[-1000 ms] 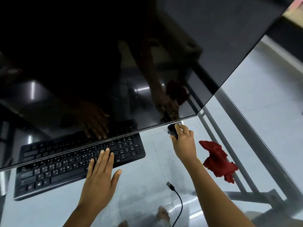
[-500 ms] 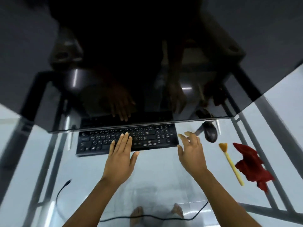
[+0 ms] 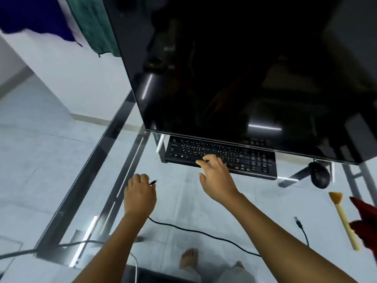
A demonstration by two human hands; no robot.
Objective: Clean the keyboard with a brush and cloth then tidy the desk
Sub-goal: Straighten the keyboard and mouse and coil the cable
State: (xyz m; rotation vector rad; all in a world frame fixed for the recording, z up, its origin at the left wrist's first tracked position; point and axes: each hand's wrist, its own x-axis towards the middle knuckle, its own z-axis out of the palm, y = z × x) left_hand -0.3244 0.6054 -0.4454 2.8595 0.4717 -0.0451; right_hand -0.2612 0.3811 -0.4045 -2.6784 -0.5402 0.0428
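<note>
At the near left of the clear glass counter [image 3: 183, 201], the left grip [image 3: 140, 194] clenches a thin black cable [image 3: 195, 231] by its plug; the right grip [image 3: 217, 177] lies bent-fingered on the flat black keyboard [image 3: 220, 155] — clasping or not, I cannot tell. Draw the cable gently, keyboard steadied — yellow-handled brush [image 3: 344, 220] and red cloth [image 3: 365, 217] wait right.

Black keyboard [image 3: 220, 158] with white key legends; glossy black monitor [image 3: 244, 78]; black mouse [image 3: 319, 175]; black cable [image 3: 204, 232]. Brush [image 3: 344, 219]: tan bristles, pale yellow handle. Cloth [image 3: 365, 217]: red. Desk [image 3: 89, 174]: clear glass, grey metal frame. Floor [image 3: 30, 150]: pale grey tiles. Hanging above: dark blue fabric [image 3: 36, 17], green fabric [image 3: 93, 25].
</note>
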